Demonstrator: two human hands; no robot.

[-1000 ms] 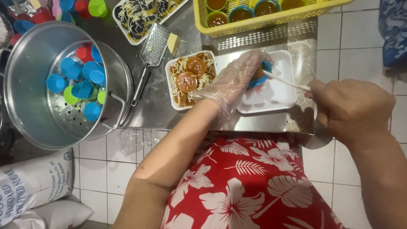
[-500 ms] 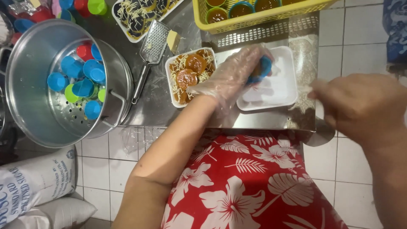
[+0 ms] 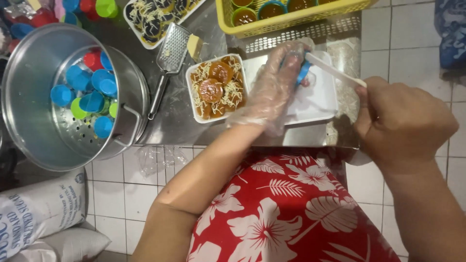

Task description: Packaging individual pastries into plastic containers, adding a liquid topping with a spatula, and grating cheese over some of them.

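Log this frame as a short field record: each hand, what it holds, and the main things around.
left hand: in clear plastic glove, grips a blue cup over the white tray
right hand: bare, holds a white stick reaching to the cup
beside tray: white container of brown cakes with grated topping
left side: metal steamer pot holding coloured cups
top: yellow basket, metal grater

the left hand (image 3: 274,82) wears a thin, clear plastic glove (image 3: 262,104), loose and crinkled, ending in a baggy cuff at the wrist. the right hand (image 3: 403,123) is bare, with no glove, ring or watch. both forearms are bare too, with no sleeves showing. the body is covered by a red garment (image 3: 286,213) printed with large white hibiscus flowers and white fern-like leaves.
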